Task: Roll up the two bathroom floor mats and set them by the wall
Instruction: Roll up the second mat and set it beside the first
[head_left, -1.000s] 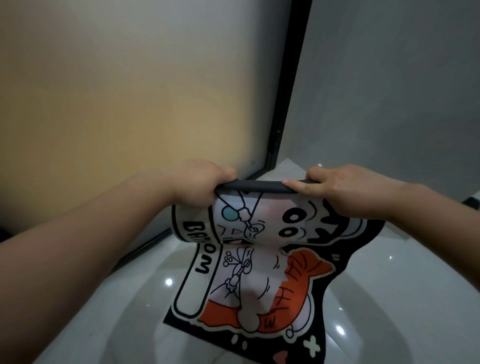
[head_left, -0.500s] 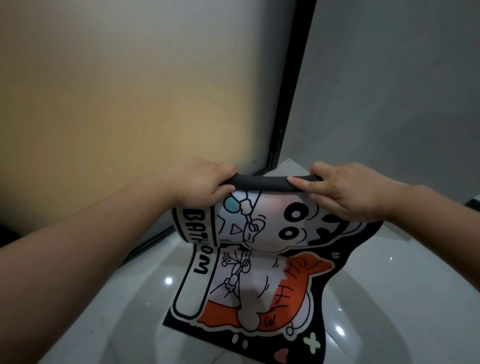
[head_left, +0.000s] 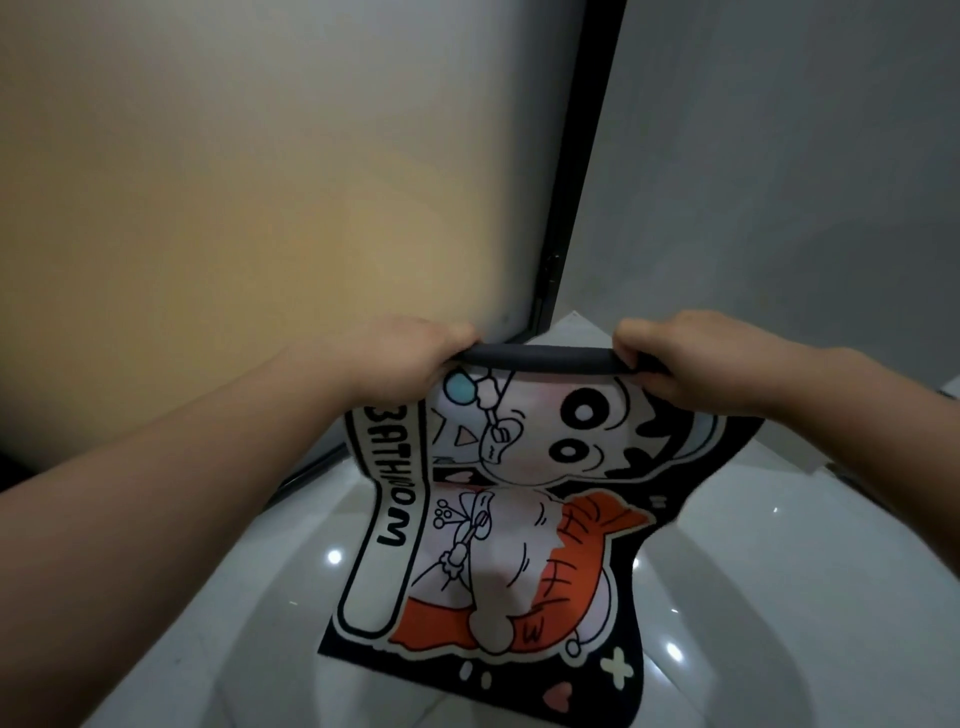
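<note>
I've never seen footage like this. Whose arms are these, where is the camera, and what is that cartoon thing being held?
There is no robot here: a person wears a camera on the head, looking forward and down, so you see their own two arms. The left hand and the right hand each grip one end of a dark rolled edge at the top of a cartoon bathroom mat. The printed side faces the camera; its lower end reaches the glossy white floor. Behind are a frosted panel, a black frame and a grey wall.

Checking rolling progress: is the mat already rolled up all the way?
No: only the top edge of the mat is curled between the left hand and right hand; the rest hangs open.
</note>
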